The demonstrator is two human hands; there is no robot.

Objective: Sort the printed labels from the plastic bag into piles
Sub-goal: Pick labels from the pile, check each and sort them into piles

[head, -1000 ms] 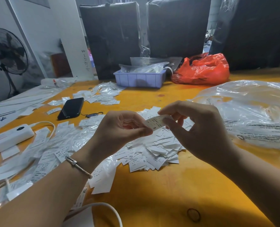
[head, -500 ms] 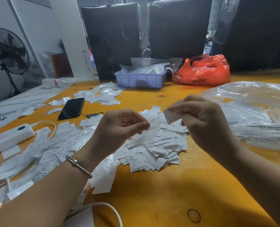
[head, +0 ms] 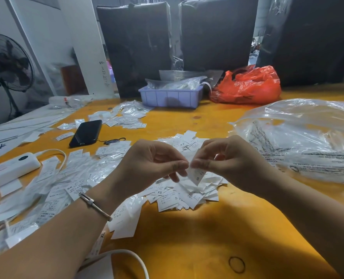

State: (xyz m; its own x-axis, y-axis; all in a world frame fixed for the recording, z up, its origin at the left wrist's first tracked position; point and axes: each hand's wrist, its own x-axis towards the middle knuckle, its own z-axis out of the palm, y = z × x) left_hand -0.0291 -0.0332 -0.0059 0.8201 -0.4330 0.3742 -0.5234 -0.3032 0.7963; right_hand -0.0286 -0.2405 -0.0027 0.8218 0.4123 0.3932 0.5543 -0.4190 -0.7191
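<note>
Mid-sort: both hands, left hand [head: 153, 164] and right hand [head: 229, 160], pinch 1 "S" label [head: 196, 175] at centre frame. Loose heap [head: 179, 196] below remains; bag [head: 300, 137] right looks unfinished.

Near edge: bare table [head: 197, 238].
Left: labels [head: 52, 184], power strip [head: 8, 170], phone [head: 86, 132].
Right: bag [head: 308, 137].
Far edge: tray [head: 170, 96].
</note>
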